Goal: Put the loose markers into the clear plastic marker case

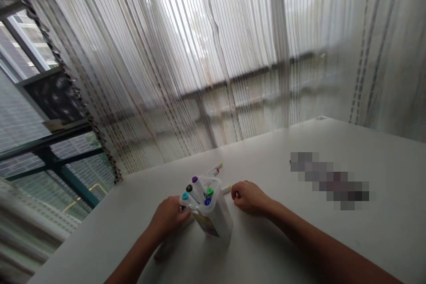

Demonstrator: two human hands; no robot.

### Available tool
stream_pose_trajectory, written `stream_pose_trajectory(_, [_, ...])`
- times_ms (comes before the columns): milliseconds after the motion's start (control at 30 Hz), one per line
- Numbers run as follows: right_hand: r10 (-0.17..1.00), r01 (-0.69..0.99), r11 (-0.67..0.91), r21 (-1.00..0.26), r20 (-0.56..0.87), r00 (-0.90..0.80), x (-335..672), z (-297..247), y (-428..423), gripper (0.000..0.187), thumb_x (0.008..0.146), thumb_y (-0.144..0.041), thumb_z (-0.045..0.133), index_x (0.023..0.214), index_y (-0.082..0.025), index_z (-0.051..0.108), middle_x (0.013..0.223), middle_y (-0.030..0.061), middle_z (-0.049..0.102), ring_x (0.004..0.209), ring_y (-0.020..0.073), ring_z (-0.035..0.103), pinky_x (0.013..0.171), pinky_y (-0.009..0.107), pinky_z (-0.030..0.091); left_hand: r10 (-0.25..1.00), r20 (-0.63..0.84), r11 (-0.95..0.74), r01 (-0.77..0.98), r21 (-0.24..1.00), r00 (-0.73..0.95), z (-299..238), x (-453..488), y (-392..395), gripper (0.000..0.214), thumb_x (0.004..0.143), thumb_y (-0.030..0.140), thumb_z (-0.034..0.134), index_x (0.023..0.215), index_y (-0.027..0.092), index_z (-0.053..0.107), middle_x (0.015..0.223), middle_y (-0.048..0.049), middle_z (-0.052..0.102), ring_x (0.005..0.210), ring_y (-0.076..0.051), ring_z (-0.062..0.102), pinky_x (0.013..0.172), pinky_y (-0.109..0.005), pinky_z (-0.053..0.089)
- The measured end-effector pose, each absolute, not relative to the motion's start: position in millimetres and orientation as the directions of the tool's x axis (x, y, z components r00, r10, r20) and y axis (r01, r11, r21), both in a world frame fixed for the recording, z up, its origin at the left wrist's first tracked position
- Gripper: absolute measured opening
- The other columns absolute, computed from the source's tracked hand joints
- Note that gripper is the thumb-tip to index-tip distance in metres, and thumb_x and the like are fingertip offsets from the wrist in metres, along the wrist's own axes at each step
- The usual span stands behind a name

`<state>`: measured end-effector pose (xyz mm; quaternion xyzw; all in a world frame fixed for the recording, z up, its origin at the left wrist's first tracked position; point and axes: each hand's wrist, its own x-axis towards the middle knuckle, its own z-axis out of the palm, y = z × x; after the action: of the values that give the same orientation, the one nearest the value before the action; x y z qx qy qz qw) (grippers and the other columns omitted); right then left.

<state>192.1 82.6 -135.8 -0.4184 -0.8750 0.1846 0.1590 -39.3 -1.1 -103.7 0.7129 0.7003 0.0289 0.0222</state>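
A clear plastic container (pixel 223 219) stands on the white table, tilted in my view, with several capped markers (pixel 199 190) upright in it. Their ends are purple, black, light blue, green and dark blue. My left hand (pixel 169 216) is closed against the container's left side, its fingertips partly hidden; a small dark spot shows between hand and container. On the right, my right hand (pixel 250 198) has curled fingers at the yellow end of a white marker (pixel 226 190), whose other end is hidden behind the container.
Behind the container lie more white markers, one with a red end (pixel 215 171) and one with a yellow end (pixel 220 166). A blurred-out patch (pixel 329 179) covers something on the table's right. Striped sheer curtains (pixel 199 97) hang beyond the table's (pixel 266 248) far edge.
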Motion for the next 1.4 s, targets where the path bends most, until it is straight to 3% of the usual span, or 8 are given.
stream_pose_trajectory(200, [0.784,0.667,0.592,-0.453,0.133,-0.606,193.2,-135.3,82.3,0.024,0.064,-0.013,0.047,0.074,-0.017,0.069,0.077,0.0063,0.067,0.073,0.0167,0.056,0.059,0.024,0.032,0.985,0.173,-0.050,0.920,0.388,-0.020,-78.9,-51.3,-4.8,0.026,0.074,0.032,0.046,0.068,0.016,0.065,0.063,-0.0011,0.064,0.058,-0.016,0.057,0.057,-0.023,0.041])
stream_pose_trajectory(433, [0.783,0.670,0.596,-0.442,0.134,-0.608,192.7,-135.3,82.0,0.024,0.065,-0.013,0.047,0.074,-0.017,0.069,0.079,0.0068,0.067,0.073,0.0174,0.056,0.060,0.024,0.033,0.850,0.469,-0.122,0.775,0.621,-0.241,-39.6,-58.1,-16.7,0.039,0.073,0.042,0.057,0.101,0.014,0.055,0.077,-0.0047,0.067,0.061,-0.016,0.058,0.053,-0.024,0.045])
stream_pose_trajectory(533, [0.778,0.665,0.603,-0.441,0.139,-0.613,193.0,-135.1,82.4,0.025,0.065,-0.013,0.046,0.074,-0.017,0.069,0.079,0.0072,0.067,0.074,0.0177,0.056,0.062,0.024,0.034,0.701,0.641,-0.278,0.707,0.650,-0.314,-8.6,-43.7,-31.6,0.033,0.072,0.036,0.063,0.097,0.019,0.050,0.074,-0.0002,0.068,0.055,-0.012,0.056,0.049,-0.021,0.045])
stream_pose_trajectory(667, [0.775,0.660,0.603,-0.448,0.136,-0.617,193.3,-135.7,83.0,0.024,0.064,-0.013,0.046,0.073,-0.017,0.068,0.078,0.0068,0.067,0.072,0.0165,0.056,0.060,0.023,0.034,0.516,0.788,-0.505,0.624,0.597,-0.336,24.3,-13.1,-47.9,0.031,0.071,0.028,0.066,0.096,0.022,0.048,0.070,0.0052,0.068,0.051,-0.011,0.056,0.046,-0.021,0.044])
stream_pose_trajectory(867, [0.777,0.659,0.606,-0.445,0.154,-0.610,192.9,-137.8,83.3,0.023,0.064,-0.013,0.045,0.070,-0.017,0.067,0.076,0.0069,0.067,0.068,0.0161,0.055,0.057,0.023,0.032,0.623,0.746,-0.541,0.560,0.627,-0.235,25.0,10.1,-41.7,0.025,0.073,0.033,0.063,0.088,0.022,0.046,0.068,0.0025,0.069,0.047,-0.012,0.057,0.043,-0.023,0.045])
stream_pose_trajectory(1100, [0.778,0.661,0.602,-0.449,0.141,-0.613,193.1,-136.4,83.1,0.025,0.063,-0.013,0.046,0.072,-0.017,0.068,0.078,0.0069,0.067,0.070,0.0164,0.056,0.058,0.023,0.033,0.774,0.627,-0.474,0.574,0.668,-0.091,6.8,15.8,-28.4,0.020,0.080,0.031,0.056,0.090,0.019,0.044,0.078,-0.0023,0.069,0.055,-0.012,0.058,0.050,-0.023,0.046])
stream_pose_trajectory(1233, [0.781,0.663,0.594,-0.455,0.130,-0.611,193.9,-133.2,81.6,0.023,0.064,-0.012,0.047,0.072,-0.017,0.068,0.078,0.0066,0.067,0.072,0.0164,0.056,0.058,0.023,0.033,0.835,0.549,-0.411,0.629,0.660,-0.031,-0.6,14.9,-23.1,0.022,0.077,0.032,0.058,0.091,0.016,0.050,0.085,-0.0045,0.066,0.064,-0.013,0.060,0.052,-0.023,0.047])
stream_pose_trajectory(1400, [0.782,0.663,0.595,-0.454,0.134,-0.609,194.4,-133.1,81.2,0.023,0.065,-0.012,0.047,0.072,-0.017,0.068,0.079,0.0063,0.067,0.073,0.0169,0.057,0.059,0.023,0.033,0.909,0.416,-0.314,0.719,0.620,0.039,-8.5,11.5,-16.7,0.021,0.076,0.033,0.058,0.087,0.015,0.057,0.079,-0.0030,0.063,0.067,-0.014,0.060,0.060,-0.026,0.050])
